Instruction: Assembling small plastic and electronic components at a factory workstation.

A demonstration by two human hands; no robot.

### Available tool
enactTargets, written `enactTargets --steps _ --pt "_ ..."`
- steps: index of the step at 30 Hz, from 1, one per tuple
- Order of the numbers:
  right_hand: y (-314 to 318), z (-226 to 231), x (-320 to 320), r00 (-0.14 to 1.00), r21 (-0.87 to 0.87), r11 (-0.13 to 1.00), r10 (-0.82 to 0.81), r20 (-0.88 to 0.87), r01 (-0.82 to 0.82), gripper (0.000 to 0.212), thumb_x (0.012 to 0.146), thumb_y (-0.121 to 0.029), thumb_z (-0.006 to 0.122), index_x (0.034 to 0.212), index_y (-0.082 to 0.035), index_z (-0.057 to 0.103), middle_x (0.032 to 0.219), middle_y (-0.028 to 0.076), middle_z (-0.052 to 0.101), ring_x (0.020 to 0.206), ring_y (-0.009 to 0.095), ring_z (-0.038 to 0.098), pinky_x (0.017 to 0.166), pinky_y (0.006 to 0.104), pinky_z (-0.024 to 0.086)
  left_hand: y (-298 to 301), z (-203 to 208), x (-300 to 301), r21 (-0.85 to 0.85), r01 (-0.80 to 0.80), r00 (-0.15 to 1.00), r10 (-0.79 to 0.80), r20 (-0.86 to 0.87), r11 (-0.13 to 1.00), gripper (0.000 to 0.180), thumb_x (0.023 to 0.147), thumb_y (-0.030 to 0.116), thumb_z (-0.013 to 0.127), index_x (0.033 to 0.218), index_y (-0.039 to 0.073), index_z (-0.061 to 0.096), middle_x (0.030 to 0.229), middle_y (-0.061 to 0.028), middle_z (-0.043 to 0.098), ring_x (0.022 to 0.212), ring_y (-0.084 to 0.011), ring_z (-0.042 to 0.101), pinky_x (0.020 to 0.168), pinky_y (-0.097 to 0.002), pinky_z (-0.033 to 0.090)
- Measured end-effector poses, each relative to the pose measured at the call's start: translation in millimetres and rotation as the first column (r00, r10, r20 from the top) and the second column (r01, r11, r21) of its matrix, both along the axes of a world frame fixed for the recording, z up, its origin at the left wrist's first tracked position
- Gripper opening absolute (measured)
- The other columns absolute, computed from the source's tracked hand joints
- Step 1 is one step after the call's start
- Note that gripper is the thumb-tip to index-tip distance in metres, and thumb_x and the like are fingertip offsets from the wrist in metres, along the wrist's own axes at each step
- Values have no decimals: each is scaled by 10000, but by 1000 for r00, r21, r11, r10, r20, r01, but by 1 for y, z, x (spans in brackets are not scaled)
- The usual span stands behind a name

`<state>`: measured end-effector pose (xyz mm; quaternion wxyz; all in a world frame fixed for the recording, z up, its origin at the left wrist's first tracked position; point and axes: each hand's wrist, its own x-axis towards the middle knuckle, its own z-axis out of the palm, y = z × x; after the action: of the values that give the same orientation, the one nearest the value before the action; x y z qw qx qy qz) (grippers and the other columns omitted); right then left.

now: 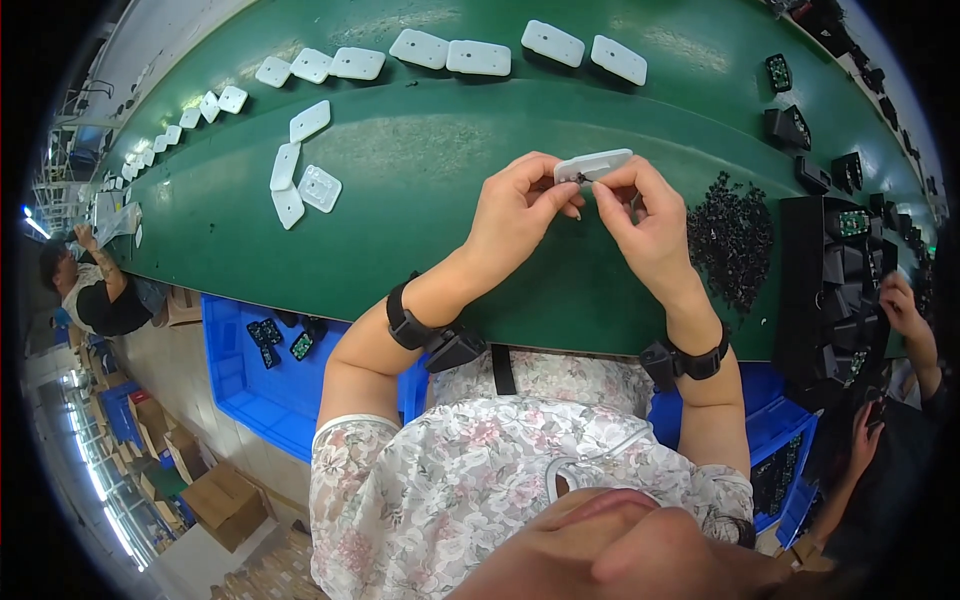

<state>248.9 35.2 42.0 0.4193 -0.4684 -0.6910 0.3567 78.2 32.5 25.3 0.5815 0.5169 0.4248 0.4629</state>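
Over a glossy green workshop table (420,220), left fingers (547,204) and right fingers (612,211) pinch a white plate (596,163).

Green worktable (430,210) with parts laid out
White plates (479,58) line the far side, four more cluster nearer at left; tiny black pieces (735,240) lie heaped at right, beside a black box (801,260).

1. A row of plates (478,58) lay on the counter (420,250), beyond the left hand (510,212).
2. Four plates (319,188) lay left of this hand.
3. A parts heap (735,240) lay between the right hand (647,225) and a box (803,290).
4. A bin (275,405) was below the counter, at left.
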Motion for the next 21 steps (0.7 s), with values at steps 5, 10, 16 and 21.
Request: enactTargets --steps 5,10,16,21 --pt "-2 -3 -5 997 -82 995 -54 -63 49 84 842 -24 616 801 -22 542 740 -19 505 621 27 446 524 190 344 -4 -2 10 117 -69 997 64 46 991 62 865 -17 573 917 -51 567 881 -79 564 733 -146 639 622 -244 533" --pt "-4 -7 -8 986 214 976 -78 144 46 101 806 -39 653 816 -33 553 717 10 519 564 72 459 475 220 350 -3 3 4 227 -47 983 86 -164 973 51 873 5 575 898 -37 560 841 -68 567 683 -121 620 582 -230 516" --pt "2 13 0 973 338 920 -226 48 197 166 771 -72 702 876 -27 582 821 27 527 707 117 486 599 239 389 -3 3 1 111 -20 1000 19 6 994 58 881 21 578 899 -32 563 832 -56 561 672 -107 614 571 -220 504" --pt "8 4 13 1000 52 999 1 24 -2 177 763 -74 708 880 -21 586 828 7 528 729 82 465 615 217 376 -4 5 1 113 75 996 -68 -64 991 108 910 47 556 985 -29 568 828 -56 605 696 -108 600 619 -221 494"
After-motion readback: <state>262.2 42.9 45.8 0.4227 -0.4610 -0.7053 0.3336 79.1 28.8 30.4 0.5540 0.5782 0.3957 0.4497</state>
